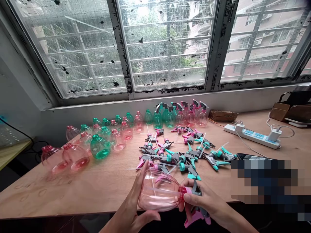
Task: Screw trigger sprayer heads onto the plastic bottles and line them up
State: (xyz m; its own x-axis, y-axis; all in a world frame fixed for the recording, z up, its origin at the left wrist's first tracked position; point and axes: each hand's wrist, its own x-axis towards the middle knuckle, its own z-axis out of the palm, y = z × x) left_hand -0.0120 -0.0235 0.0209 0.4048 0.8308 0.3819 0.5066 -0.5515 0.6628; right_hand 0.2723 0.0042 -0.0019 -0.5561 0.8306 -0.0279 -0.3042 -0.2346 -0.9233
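A clear pink bottle (159, 191) lies on its side in the air at the table's front edge, its neck toward the right. My left hand (136, 200) cups its base, thumb below and fingers along the far side. At the neck, my right hand (199, 197) grips a pink and grey spray head (195, 215) with the fingers closed round its collar. The thin tube of the spray head runs inside the bottle. Whether the collar is threaded on is hidden by my fingers. Just beyond lies a pile of loose spray heads (170, 155), pink-grey and teal-grey.
Several open pink bottles (75, 157) and green bottles (100, 147) stand at the left. Bottles with spray heads (179, 116) stand by the window wall. A white power strip (252, 136), a brown package (223, 115) and a dark phone-like object (252, 157) lie at the right.
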